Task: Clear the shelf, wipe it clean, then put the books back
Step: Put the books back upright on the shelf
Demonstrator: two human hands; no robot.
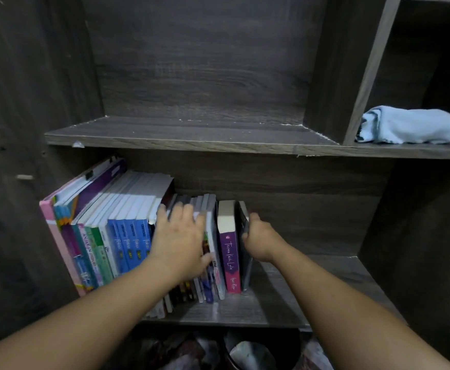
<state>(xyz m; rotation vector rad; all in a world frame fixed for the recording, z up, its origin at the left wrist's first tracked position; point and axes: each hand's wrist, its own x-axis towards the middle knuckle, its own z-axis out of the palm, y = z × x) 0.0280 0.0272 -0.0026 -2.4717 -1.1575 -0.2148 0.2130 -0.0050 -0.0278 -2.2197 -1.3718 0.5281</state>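
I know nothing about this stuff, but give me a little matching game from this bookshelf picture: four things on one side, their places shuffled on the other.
Things
1. crumpled light blue cloth
2. tall pink-covered book
3. purple-spined paperback
4. thin dark book

Places
A. far left end of the row of books
B. gripped by the right hand, at the row's right end
C. upper right compartment
D. second from the row's right end

Pairs: 1-C, 2-A, 3-D, 4-B

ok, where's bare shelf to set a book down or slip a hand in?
Free: upper shelf, left wall to divider; lower shelf right of the dark book that the right hand grips. Crowded: books packed leftward; cloth occupies the right cubby.
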